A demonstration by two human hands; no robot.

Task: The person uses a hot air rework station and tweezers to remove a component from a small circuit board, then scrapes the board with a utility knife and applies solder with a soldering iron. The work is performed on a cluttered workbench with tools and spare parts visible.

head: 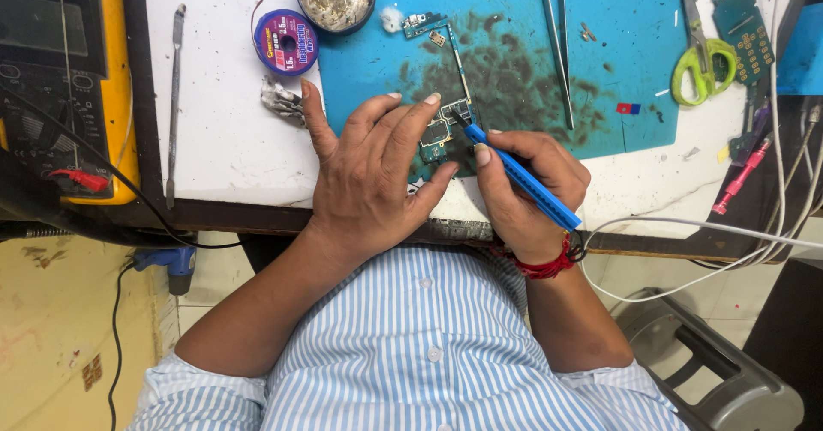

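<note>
Where a stained blue mat (531, 62) covers the white bench (223, 131), the left hand (373, 174), fingers spread, steadies a circuit board (441, 129); the right hand (527, 182) grips a blue soldering iron (523, 178); tiled floor (214, 277) below.

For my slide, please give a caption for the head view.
Left hand steadies a circuit board while right hand applies a blue soldering iron.

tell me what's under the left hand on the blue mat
A small green circuit board pokes out past the left hand, lying on the stained blue mat. The palm covers the rest of the board, so that part cannot be seen.
</note>
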